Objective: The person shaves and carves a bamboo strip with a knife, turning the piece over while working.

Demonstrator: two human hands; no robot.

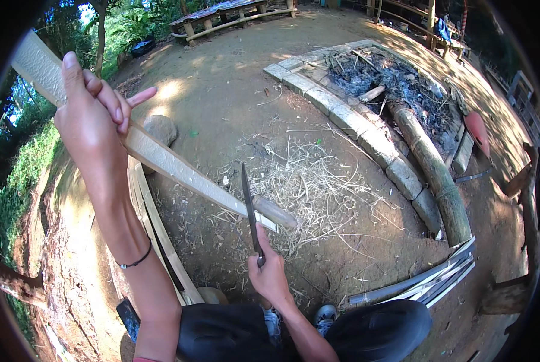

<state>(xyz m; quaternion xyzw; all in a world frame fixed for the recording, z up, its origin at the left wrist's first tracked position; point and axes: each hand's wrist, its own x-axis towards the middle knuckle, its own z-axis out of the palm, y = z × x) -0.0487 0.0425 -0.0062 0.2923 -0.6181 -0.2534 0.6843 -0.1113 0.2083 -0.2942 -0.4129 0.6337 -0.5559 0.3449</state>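
My left hand is wrapped round a long, pale split-bamboo slat, with one finger sticking out. The slat slopes from the upper left down to the ground in front of me. My right hand grips the handle of a long dark knife, its forefinger stretched along the tool. The blade points away from me and crosses over the slat close to its lower end. Beside that end lies a short round piece of wood; whether the slat rests on it I cannot tell. Thin pale shavings are heaped just beyond.
A stone-edged fire pit with ash lies at the far right, a thick log reaching out of it. Split strips lie by my right knee, more slats by my left forearm. A rounded stone sits behind the slat.
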